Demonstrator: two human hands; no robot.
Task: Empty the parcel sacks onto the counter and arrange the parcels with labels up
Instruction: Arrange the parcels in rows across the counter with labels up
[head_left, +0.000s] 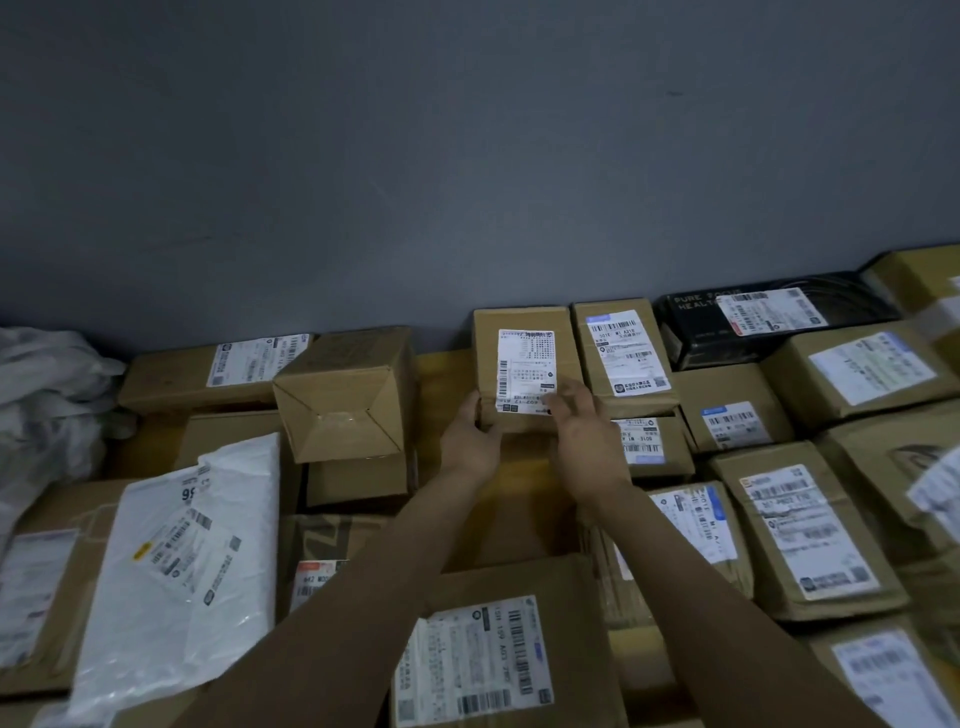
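Note:
A small brown cardboard parcel (524, 364) lies against the grey wall, its white label facing up. My left hand (470, 439) grips its near left corner, fingers curled round the edge. My right hand (584, 426) is at its near right corner with fingers loosely spread over the label's lower edge. Many other parcels cover the wooden counter (441, 374), most with labels up. A brown box (345, 395) to the left stands tilted with its taped flaps toward me and no label showing. A crumpled white sack (49, 395) lies at the far left.
A black parcel (753, 317) sits at the back right among labelled brown boxes. A white poly mailer (192, 561) lies at the near left. A large labelled box (498, 649) is under my forearms. Bare counter shows between my hands and that box.

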